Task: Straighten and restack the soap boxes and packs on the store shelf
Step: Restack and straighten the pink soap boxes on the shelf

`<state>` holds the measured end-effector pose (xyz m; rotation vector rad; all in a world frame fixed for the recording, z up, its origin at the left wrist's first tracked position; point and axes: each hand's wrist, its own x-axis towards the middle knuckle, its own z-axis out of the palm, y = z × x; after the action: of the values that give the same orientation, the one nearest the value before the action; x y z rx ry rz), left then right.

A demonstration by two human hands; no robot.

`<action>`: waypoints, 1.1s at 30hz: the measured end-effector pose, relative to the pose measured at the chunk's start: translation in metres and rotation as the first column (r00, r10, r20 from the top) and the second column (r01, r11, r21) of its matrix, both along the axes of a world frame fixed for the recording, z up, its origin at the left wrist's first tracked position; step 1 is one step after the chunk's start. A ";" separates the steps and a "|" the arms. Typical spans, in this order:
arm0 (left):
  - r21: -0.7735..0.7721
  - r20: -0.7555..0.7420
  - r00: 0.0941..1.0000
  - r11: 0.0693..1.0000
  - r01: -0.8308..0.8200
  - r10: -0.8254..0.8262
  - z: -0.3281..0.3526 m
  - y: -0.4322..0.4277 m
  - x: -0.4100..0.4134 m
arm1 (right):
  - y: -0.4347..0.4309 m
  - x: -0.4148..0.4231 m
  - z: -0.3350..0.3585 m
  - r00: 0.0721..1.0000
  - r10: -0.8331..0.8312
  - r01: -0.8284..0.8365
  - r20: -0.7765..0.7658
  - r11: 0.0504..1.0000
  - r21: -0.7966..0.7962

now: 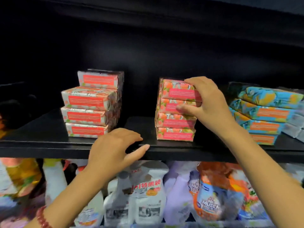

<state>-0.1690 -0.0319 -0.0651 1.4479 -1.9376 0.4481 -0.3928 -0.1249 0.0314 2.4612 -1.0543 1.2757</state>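
On the black shelf (49, 143) stand three stacks of soap boxes. The left stack of red and white boxes (92, 106) is uneven, its top box set back and turned. The middle stack of pink boxes (174, 122) stands several high. My right hand (207, 99) grips the top pink box (177, 91), fingers over its top edge and thumb against the box below. My left hand (115, 148) hovers at the shelf's front edge between the left and middle stacks, fingers loosely curved, holding nothing. A stack of blue and orange boxes (266, 116) sits at the right.
Grey wrapped packs (294, 125) lie to the right of the blue stack. The lower shelf holds refill pouches (144, 198) and bottles (54, 178). The upper shelf board (148, 15) hangs dark overhead.
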 end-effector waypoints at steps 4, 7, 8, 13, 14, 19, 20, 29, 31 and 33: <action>-0.011 -0.022 0.999 0.999 -0.033 0.032 0.000 -0.003 -0.002 | 0.002 0.003 -0.005 0.997 0.047 -0.040 0.064 0.994 -0.103; -0.004 -0.085 0.996 0.999 -0.040 0.040 0.001 -0.002 -0.004 | 0.011 0.003 -0.009 0.993 0.081 -0.064 0.084 0.981 -0.184; 0.013 -0.179 0.984 1.000 -0.017 0.019 0.003 -0.001 -0.004 | 0.016 0.002 -0.013 0.992 0.099 -0.077 0.083 0.971 -0.228; -0.037 -0.783 0.590 0.960 0.277 -0.200 0.039 0.005 -0.010 | 0.037 0.009 -0.032 0.985 0.170 -0.148 0.004 0.872 -0.467; 0.003 -0.838 0.515 0.943 0.332 -0.178 0.047 0.007 -0.012 | 0.040 0.014 -0.036 0.984 0.178 -0.163 -0.013 0.861 -0.482; 0.098 -0.864 0.477 0.874 0.476 -0.163 0.058 0.014 -0.014 | 0.047 0.028 -0.046 0.976 0.211 -0.210 -0.050 0.863 -0.459; 0.062 -0.874 0.450 0.878 0.475 -0.182 0.057 0.015 -0.013 | 0.049 0.028 -0.046 0.973 0.214 -0.228 -0.080 0.876 -0.424; -0.155 -0.764 0.512 0.882 0.445 -0.393 0.047 0.017 -0.013 | 0.064 0.009 -0.026 0.908 0.310 -0.383 0.282 0.887 0.259; -0.172 -0.739 0.505 0.850 0.499 -0.446 0.047 0.016 -0.011 | 0.067 0.011 -0.021 0.924 0.308 -0.361 0.226 0.898 0.250; -0.166 -0.729 0.491 0.820 0.548 -0.476 0.047 0.015 -0.007 | 0.070 0.012 -0.020 0.926 0.315 -0.357 0.208 0.910 0.209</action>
<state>-0.1760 -0.0169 -0.0185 0.7891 -1.5566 -0.4836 -0.3812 -0.0546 0.0110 2.8624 -0.8927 1.5650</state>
